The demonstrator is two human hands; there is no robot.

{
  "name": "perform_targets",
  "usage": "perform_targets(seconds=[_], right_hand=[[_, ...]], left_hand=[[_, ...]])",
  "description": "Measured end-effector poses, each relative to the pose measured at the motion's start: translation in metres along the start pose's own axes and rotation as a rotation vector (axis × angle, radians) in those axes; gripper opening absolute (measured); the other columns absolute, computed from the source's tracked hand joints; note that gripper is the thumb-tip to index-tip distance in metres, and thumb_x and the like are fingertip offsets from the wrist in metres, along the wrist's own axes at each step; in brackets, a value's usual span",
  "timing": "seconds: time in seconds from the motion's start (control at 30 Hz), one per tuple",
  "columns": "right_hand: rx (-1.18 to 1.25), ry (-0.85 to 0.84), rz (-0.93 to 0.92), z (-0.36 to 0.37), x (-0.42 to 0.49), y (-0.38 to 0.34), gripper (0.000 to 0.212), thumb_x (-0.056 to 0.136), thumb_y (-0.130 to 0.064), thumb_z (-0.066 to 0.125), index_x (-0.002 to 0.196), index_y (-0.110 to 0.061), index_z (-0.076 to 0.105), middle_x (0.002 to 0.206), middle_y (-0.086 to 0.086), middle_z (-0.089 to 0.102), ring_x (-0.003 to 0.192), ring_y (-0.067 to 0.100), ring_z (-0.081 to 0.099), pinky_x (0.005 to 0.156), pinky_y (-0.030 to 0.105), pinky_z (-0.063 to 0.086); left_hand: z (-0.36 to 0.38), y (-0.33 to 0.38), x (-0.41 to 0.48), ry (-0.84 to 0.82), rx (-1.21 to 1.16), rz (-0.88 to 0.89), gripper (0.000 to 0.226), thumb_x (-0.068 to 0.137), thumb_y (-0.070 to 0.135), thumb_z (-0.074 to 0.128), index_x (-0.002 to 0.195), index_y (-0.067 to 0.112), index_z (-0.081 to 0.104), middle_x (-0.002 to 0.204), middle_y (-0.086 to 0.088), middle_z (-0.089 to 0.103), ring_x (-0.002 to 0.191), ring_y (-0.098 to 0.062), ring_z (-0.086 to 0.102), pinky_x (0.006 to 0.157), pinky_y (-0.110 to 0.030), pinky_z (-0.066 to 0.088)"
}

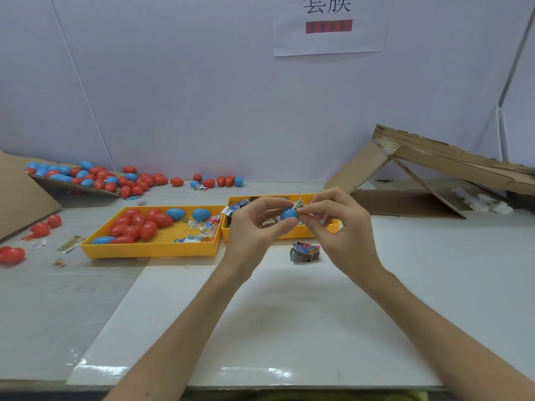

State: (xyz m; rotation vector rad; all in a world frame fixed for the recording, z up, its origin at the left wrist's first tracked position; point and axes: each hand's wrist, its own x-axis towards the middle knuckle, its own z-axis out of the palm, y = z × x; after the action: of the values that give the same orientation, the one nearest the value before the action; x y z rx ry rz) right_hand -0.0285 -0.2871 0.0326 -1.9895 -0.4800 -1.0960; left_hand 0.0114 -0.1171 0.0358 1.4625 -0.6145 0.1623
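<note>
— both hands are on it; your left hand (254,224) grips the smooth blue plastic egg (288,214) from the left, raised above the yellow plastic tray (292,234).
— and my right?
— your right hand (338,224) pinches the thin printed film slip (298,204) at the egg's upper right, touching its shell; fingers hide the long axis; you'd likely work the slip leftward.

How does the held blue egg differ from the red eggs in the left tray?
The blue egg is held by the left hand, the right hand pinching a leaflet at it; the red eggs lie untouched in the left tray. The blue egg is single; the red eggs form a heap. Both look glossy.
</note>
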Motion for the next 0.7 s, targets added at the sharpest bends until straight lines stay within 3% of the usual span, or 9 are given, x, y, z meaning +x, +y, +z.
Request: perform_targets(seconds=[0.5,0.7], right_hand=[[-0.016,-0.046,-0.008,0.0023,-0.0029,-0.0001,0.008,0.086,-0.003,0.076,0.089,-0.010,0.075,0.094,0.003,0.060,0.073,0.010,0.056,0.062,0.016,0.044],[0.003,-0.066,-0.020,0.0034,-0.0032,-0.0029,0.010,0.085,0.002,0.075,0.090,-0.007,0.075,0.095,0.008,0.061,0.083,0.020,0.061,0.068,0.025,0.051]], left_hand=[[-0.0002,0.0004,-0.0006,-0.039,-0.007,-0.003,0.030,0.080,0.001,0.082,0.099,0.022,0.073,0.107,0.002,0.075,0.104,-0.010,0.070,0.082,-0.021,0.056],[-0.0004,-0.0010,-0.0003,-0.083,-0.017,-0.039,0.035,0.076,-0.005,0.082,0.100,0.018,0.072,0.109,-0.006,0.073,0.104,-0.015,0.070,0.081,-0.023,0.056]])
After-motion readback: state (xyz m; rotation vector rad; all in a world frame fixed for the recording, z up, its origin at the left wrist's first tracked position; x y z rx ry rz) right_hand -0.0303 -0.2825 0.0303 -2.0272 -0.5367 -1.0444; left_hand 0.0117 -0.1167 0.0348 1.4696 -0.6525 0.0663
